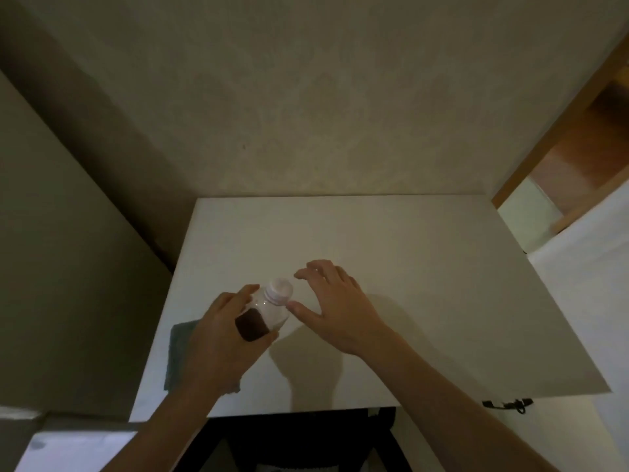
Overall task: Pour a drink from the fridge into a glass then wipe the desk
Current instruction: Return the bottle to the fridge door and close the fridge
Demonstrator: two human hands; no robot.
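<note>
My left hand (223, 338) grips a clear plastic bottle (269, 310) with a dark label and a white cap (279, 290), held tilted above the left part of the white desk (408, 267). Just right of the cap is my right hand (335, 306), fingers spread, its thumb tip close to the bottle's neck, holding nothing. A grey-green cloth (178, 352) lies flat on the desk's left edge, partly hidden under my left hand and wrist. No glass is in view.
A patterned wall stands behind the desk. A tall pale surface (68, 250) rises on the left. At the right are a wooden frame (561, 131) and a white surface (585, 301). A dark chair (299, 437) sits under the desk's near edge.
</note>
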